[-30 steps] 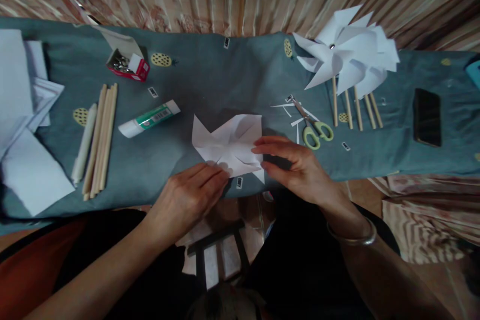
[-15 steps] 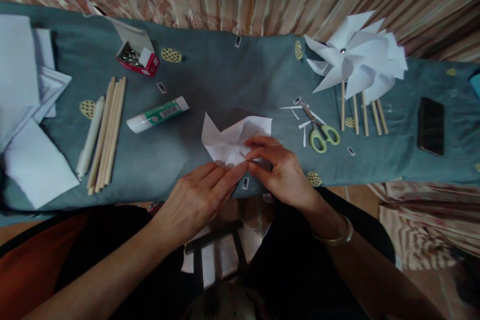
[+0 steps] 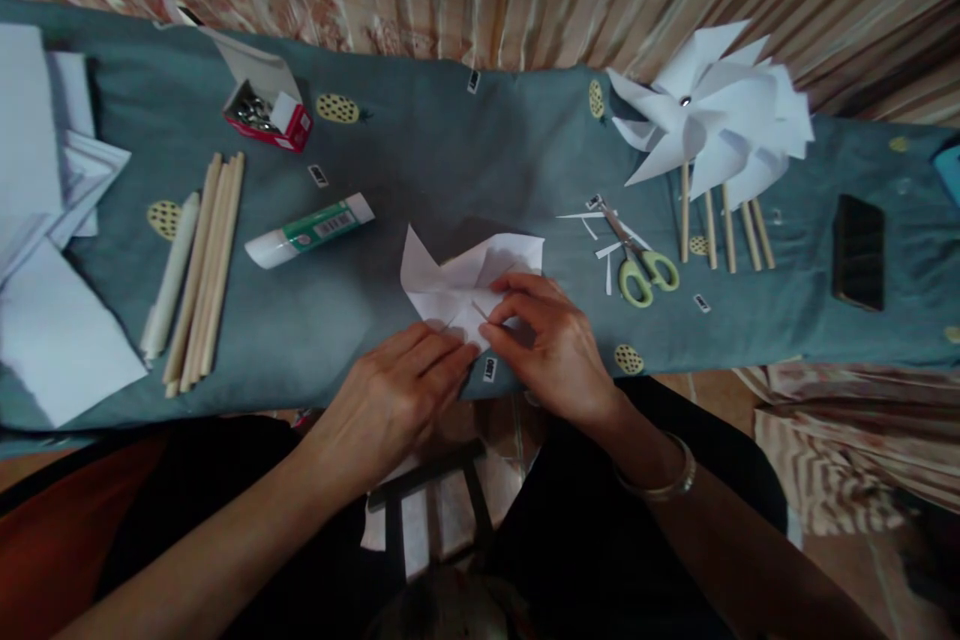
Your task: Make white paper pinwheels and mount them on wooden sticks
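A partly folded white paper pinwheel lies near the table's front edge, two of its corners standing up. My left hand grips its lower left edge, thumb and fingertips together at the front. My right hand is closed on its right side, thumb and bent forefinger pinching the paper near the middle. Under the fingers, part of the sheet is hidden. To the right lie green-handled scissors with thin paper scraps around the blades. On the left is a glue stick with a green label.
Finished pinwheels on wooden sticks lie at the back right, beside a dark phone. Several wooden sticks, a white candle-like stick, an open red box of metal fasteners and white paper sheets occupy the left.
My right thumb and fingers have shifted slightly left and toward the paper's centre. My left fingertips have moved a little down and left along the front edge.
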Demonstrator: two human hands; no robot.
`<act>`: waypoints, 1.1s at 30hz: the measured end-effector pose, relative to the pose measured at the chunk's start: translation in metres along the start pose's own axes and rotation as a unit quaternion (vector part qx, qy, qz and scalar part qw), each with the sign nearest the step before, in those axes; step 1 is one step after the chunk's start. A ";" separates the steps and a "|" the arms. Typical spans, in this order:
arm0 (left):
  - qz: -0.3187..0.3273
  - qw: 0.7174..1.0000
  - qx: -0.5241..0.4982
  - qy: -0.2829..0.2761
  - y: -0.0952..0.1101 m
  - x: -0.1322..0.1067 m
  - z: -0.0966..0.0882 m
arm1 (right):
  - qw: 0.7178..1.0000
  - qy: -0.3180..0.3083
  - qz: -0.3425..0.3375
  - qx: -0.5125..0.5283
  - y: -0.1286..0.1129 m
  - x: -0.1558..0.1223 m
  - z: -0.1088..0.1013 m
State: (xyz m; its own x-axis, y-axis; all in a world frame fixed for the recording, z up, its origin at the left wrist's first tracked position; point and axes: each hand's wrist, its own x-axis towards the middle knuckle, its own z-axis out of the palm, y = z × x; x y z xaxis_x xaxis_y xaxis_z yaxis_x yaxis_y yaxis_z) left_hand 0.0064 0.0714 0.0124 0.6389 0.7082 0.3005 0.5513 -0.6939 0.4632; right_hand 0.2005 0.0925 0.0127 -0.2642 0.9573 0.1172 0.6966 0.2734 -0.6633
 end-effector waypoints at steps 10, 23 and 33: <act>-0.005 1.000 -0.008 0.000 -0.001 0.001 0.000 | 1.000 0.007 0.003 -0.002 -0.001 0.001 0.001; -0.005 1.000 -0.015 -0.001 0.000 0.000 0.000 | 1.000 0.015 -0.008 -0.005 0.000 -0.002 0.002; 0.005 1.000 -0.030 -0.003 0.000 -0.002 0.000 | 0.999 0.042 -0.013 0.023 -0.001 -0.003 0.001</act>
State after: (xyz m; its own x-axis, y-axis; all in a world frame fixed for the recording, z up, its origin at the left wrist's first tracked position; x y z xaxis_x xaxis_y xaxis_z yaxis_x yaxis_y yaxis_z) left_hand 0.0055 0.0701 0.0117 0.6482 0.6999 0.3000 0.5117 -0.6921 0.5091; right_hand 0.1999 0.0898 0.0119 -0.2238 0.9551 0.1942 0.6580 0.2950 -0.6928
